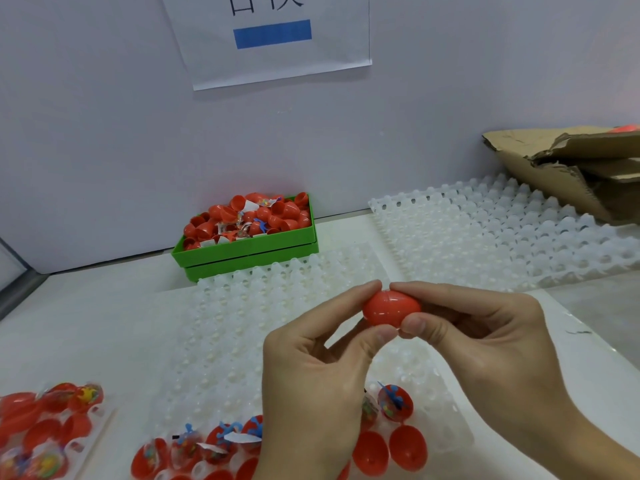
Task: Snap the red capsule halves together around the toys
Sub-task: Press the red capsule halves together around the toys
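Note:
A red capsule (390,307) lies sideways in mid-air above the white dimpled tray (263,327), its two halves joined with a seam showing near the middle. My left hand (311,375) pinches its left end between thumb and forefinger. My right hand (485,344) pinches its right end the same way. The toy inside is hidden. Open red halves with toys (394,403) and empty red halves (408,447) sit in the tray's near pockets, partly behind my hands.
A green bin (249,252) heaped with red halves and wrapped toys stands by the back wall. More white trays (502,230) lie at the right, a torn cardboard box (571,168) beyond them. Another tray of red halves (45,431) is at the near left.

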Tool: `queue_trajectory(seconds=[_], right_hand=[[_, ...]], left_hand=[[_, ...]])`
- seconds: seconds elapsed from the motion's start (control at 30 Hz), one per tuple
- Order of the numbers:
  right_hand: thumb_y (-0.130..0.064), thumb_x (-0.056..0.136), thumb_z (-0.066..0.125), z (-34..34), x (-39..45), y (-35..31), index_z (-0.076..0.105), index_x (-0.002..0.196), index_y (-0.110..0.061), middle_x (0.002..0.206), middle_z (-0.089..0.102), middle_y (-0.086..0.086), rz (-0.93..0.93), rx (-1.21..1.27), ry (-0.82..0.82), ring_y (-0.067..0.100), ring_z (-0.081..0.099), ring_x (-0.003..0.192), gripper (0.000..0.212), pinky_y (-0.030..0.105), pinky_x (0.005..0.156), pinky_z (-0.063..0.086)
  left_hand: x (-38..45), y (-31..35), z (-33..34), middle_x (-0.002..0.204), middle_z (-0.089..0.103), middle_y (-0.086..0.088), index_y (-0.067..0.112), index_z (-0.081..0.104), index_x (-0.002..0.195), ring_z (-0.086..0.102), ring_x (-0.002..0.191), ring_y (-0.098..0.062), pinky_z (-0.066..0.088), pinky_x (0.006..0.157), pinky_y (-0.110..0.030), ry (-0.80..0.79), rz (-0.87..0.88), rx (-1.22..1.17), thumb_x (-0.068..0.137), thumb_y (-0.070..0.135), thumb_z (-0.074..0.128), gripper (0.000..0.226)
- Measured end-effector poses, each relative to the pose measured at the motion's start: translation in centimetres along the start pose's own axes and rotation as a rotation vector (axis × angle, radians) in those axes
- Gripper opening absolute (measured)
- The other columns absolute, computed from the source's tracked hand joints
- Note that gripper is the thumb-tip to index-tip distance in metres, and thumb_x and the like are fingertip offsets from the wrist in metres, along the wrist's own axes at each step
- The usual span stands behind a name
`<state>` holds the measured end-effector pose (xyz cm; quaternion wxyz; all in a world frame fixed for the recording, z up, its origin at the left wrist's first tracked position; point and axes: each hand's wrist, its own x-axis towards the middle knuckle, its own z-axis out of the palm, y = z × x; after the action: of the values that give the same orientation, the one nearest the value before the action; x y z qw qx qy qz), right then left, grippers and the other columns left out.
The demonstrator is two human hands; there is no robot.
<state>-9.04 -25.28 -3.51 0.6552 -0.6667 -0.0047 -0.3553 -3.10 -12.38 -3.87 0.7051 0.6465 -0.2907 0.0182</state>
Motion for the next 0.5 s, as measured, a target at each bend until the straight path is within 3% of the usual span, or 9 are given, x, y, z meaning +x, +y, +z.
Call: queue_trajectory(seconds=[0.2, 0.5], right_hand=[[-0.016, 0.063, 0.075, -0.14, -0.01, -0.06, 0.079, 0.092, -0.028, 0.083, 0.078, 0.000, 0.017, -0.004, -0.018, 0.017, 0.074, 0.071, 0.032, 0.019, 0.068, 0.058], [-0.012, 0.061, 0.074, -0.05, -0.14, 0.02, 0.079, 0.087, -0.031, 0.075, 0.078, -0.001, 0.038, 0.021, 0.002, 0.013, 0.074, 0.067, 0.032, 0.015, 0.065, 0.057]], left_hand=[[0.39, 0.26, -0.20, 0.081, 0.077, 0.012, 0.030, 0.080, 0.081, 0.073, 0.080, -0.002, 0.056, 0.070, -0.012, 0.012, 0.035, 0.002, 0.055, 0.010, 0.079, 0.033], [0.58, -0.24, -0.72, 0.089, 0.074, 0.027, 0.037, 0.074, 0.096, 0.070, 0.087, 0.006, 0.054, 0.074, -0.010, -0.006, 0.220, 0.207, 0.061, 0.015, 0.081, 0.042]])
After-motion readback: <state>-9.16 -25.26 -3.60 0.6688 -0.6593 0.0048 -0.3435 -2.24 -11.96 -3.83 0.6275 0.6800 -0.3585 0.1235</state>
